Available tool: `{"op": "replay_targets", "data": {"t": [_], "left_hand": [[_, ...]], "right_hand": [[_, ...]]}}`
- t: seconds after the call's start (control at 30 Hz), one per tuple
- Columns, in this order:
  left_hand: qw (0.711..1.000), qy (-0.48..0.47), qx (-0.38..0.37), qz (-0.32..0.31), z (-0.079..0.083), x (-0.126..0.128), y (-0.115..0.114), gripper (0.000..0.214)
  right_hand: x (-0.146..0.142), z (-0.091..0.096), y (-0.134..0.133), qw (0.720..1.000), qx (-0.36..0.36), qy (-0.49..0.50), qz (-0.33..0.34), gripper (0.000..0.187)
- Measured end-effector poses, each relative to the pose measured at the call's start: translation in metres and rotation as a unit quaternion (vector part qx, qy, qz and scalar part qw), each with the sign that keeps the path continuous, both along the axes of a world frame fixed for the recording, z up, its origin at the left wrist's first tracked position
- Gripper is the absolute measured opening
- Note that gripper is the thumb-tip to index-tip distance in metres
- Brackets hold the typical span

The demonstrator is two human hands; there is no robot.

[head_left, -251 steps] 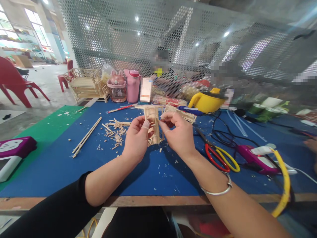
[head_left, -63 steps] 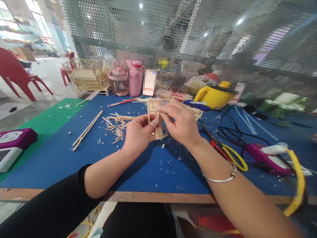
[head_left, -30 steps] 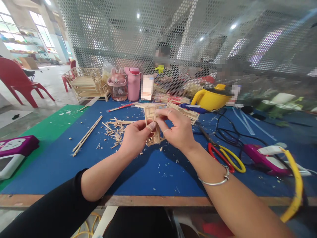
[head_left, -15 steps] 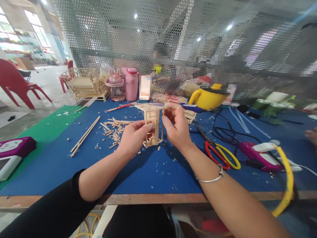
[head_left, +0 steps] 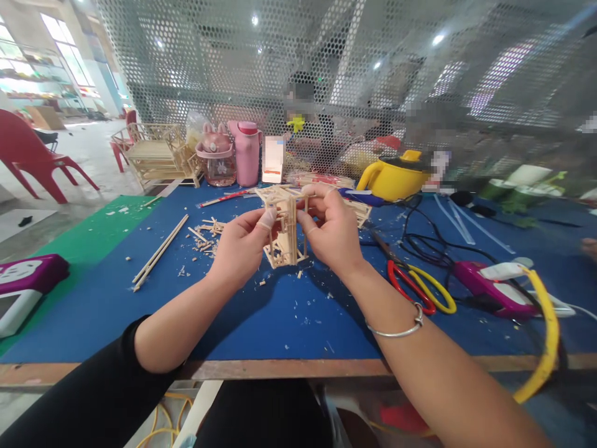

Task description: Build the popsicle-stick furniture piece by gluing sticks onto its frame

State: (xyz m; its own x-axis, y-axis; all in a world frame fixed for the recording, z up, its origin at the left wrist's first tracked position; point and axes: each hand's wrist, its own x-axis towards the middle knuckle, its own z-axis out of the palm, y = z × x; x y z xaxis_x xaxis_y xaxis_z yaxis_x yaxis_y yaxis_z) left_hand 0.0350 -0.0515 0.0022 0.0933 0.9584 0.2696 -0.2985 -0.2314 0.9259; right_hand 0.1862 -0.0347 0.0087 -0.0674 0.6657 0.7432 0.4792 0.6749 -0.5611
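A small model frame of pale wooden sticks (head_left: 288, 233) is held upright over the blue table, a corner post facing me. My left hand (head_left: 247, 239) is closed on its left side, thumb pressed to the sticks. At the upper right, my right hand (head_left: 329, 227) pinches the frame between thumb and bent fingers. Part of the structure is hidden behind both hands. Behind my left hand lies a heap of short cut sticks (head_left: 208, 236). Two long wooden sticks (head_left: 161, 252) lie farther left.
Red-and-yellow scissors (head_left: 415, 283) and a purple-and-white power strip (head_left: 497, 289) with cables are at right. A yellow pot (head_left: 394, 177), a pink bottle (head_left: 247, 152), a phone (head_left: 273, 160) and a larger stick model (head_left: 161, 152) line the back. A perforated metal screen (head_left: 233, 62) rises behind.
The stick frame has turned so a corner post faces me, and its top is tilted more into view. My left hand has shifted slightly left and up; both hands still hold it.
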Motion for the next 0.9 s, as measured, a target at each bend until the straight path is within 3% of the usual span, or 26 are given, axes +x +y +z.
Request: {"op": "replay_targets", "data": {"t": [0.17, 0.4, 0.73, 0.9], "left_hand": [[0.999, -0.035, -0.02, -0.011, -0.001, 0.0, 0.003, 0.028], [0.994, -0.032, -0.054, -0.094, -0.006, 0.0, -0.001, 0.035], [0.99, 0.077, -0.115, -0.037, -0.014, 0.009, -0.003, 0.027], [0.987, 0.103, -0.114, -0.054, -0.012, 0.008, -0.004, 0.021]], "right_hand": [[-0.001, 0.006, -0.006, 0.999, 0.03, -0.026, -0.016, 0.03], [-0.001, 0.004, -0.006, 0.999, -0.007, 0.052, 0.01, 0.026], [0.004, -0.001, 0.001, 0.994, -0.032, 0.096, 0.032, 0.024], [0.002, 0.001, -0.002, 0.99, -0.05, 0.124, 0.039, 0.022]]}}
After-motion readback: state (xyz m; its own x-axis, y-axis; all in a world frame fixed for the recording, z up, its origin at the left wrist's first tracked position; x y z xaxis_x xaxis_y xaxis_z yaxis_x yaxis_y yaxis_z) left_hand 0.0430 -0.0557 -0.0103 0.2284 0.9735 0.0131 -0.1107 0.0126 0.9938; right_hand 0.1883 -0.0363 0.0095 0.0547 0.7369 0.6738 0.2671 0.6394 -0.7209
